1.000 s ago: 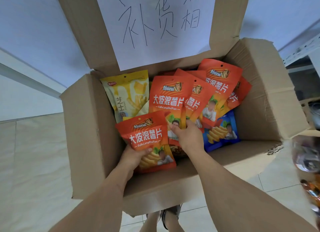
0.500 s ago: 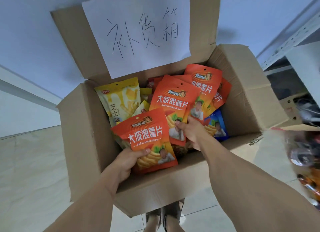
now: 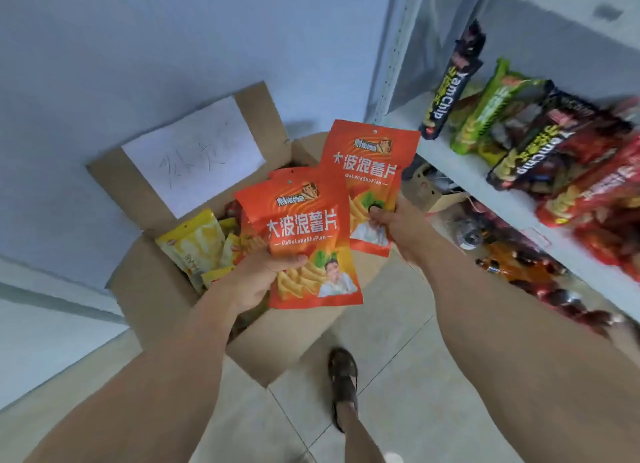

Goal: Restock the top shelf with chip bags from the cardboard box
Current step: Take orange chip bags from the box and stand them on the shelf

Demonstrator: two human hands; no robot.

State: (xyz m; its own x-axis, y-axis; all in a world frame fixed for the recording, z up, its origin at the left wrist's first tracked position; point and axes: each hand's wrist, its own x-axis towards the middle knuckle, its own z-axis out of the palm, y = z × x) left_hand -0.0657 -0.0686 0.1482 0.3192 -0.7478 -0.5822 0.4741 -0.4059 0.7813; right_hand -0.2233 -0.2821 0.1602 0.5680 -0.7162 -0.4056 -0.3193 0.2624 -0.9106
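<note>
My left hand [image 3: 254, 280] grips an orange chip bag [image 3: 304, 234] by its lower left edge, held upright above the open cardboard box [image 3: 145, 286]. My right hand [image 3: 398, 227] pinches a second orange chip bag [image 3: 372, 161] at its lower right, higher and further right, toward the white shelf [image 3: 460, 175]. Yellow bags [image 3: 197, 241] and more orange ones stay in the box. The shelf holds black, green and red chip bags [image 3: 530, 144] lying in a loose row.
The box's raised flap carries a white paper label [image 3: 194, 154]. A lower shelf level [image 3: 519, 261] on the right holds bottles and dark packets. My sandalled foot [image 3: 343, 379] stands on the tiled floor beside the box. A blue-grey wall is behind.
Both hands have lifted their orange bags out of the box and swung right toward the shelf. The view has turned right, bringing the stocked shelf into sight.
</note>
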